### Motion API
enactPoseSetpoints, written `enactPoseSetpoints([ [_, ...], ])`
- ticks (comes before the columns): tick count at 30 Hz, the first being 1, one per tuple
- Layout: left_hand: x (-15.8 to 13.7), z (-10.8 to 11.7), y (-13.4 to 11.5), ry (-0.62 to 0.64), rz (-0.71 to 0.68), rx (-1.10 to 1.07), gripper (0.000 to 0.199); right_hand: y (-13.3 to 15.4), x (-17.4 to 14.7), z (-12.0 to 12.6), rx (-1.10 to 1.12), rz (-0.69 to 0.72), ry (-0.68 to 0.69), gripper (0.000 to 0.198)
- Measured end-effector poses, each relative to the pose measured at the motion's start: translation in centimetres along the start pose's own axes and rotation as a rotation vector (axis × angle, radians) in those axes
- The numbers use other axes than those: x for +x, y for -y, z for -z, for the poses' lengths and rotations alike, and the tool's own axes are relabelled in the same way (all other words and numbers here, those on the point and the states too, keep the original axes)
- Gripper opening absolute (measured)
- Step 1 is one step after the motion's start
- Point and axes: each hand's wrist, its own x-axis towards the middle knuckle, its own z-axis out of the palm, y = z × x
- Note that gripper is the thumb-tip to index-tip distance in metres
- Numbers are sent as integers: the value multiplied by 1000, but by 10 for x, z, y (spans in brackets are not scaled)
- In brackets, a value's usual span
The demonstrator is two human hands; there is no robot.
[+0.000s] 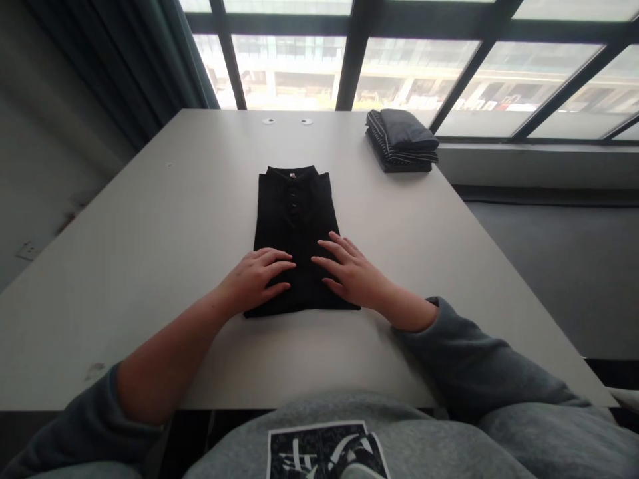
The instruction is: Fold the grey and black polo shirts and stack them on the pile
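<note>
A black polo shirt (294, 226), folded into a neat rectangle, lies flat on the white table (134, 246). Its collar points away from me, and a buttoned placket shows below it. On the lower left part of the shirt rests my left hand (259, 271), fingers spread and palm down. My right hand (347, 269) is over the lower right part, with its fingers apart too. Neither hand grips the cloth. Whether every fingertip touches the fabric, I cannot tell.
At the table's far right corner sits a stack of folded dark clothes (402, 141), one of them striped. Two round cable holes (287, 122) are near the far edge. Beyond stand large windows (289, 66), with a dark curtain (130, 60) at the left.
</note>
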Motion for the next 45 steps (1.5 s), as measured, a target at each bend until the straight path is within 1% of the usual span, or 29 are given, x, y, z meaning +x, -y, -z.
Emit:
enactPoseSetpoints([
  [4, -5, -11, -8, 76, -63, 65, 54, 9, -7, -4, 9, 79, 115, 63],
  [7, -17, -17, -12, 143, -133, 78, 60, 18, -18, -5, 20, 132, 174, 64],
  [9, -27, -22, -18, 191, -146, 73, 63, 24, -27, -5, 41, 146, 215, 64],
  [11, -37, -25, -24, 237, -117, 69, 64, 28, -37, -6, 63, 109, 258, 67],
  [13, -46, -27, -29, 272, -68, 66, 60, 31, -47, -8, 78, 30, 280, 72],
  [15, -53, -25, -33, 282, -28, 55, 55, 33, -55, -9, 82, -51, 273, 76],
  [17, -58, -22, -34, 288, -21, 31, 51, 35, -62, -10, 76, -112, 249, 77],
  [19, -62, -19, -32, 286, -22, 7, 48, 36, -65, -10, 59, -148, 231, 79],
  [20, -63, -19, -29, 264, 1, 2, 48, 36, -66, -9, 47, -157, 223, 79],
  [21, -63, -19, -24, 227, 50, 5, 49, 36, -66, -9, 36, -163, 215, 77],
  [24, -63, -22, -6, 95, 271, 49, 58, 31, -61, -7, 9, -186, 192, 68],
  [26, -61, -24, 7, 78, 346, 75, 63, 25, -56, -7, -2, -224, 176, 63],
  [30, -54, -22, 31, 95, 342, 91, 65, 9, -49, -8, 37, -266, 149, 60],
  [35, -41, -14, 62, 57, 333, 121, 65, -19, -40, -11, 170, -232, 102, 54],
  [39, -13, -10, 95, 21, 387, 133, 67, -55, -13, -17, 152, -279, 83, 56],
  [45, 56, -12, 145, -42, 523, 90, 62, -111, 62, -29, 117, -347, 75, 55],
])
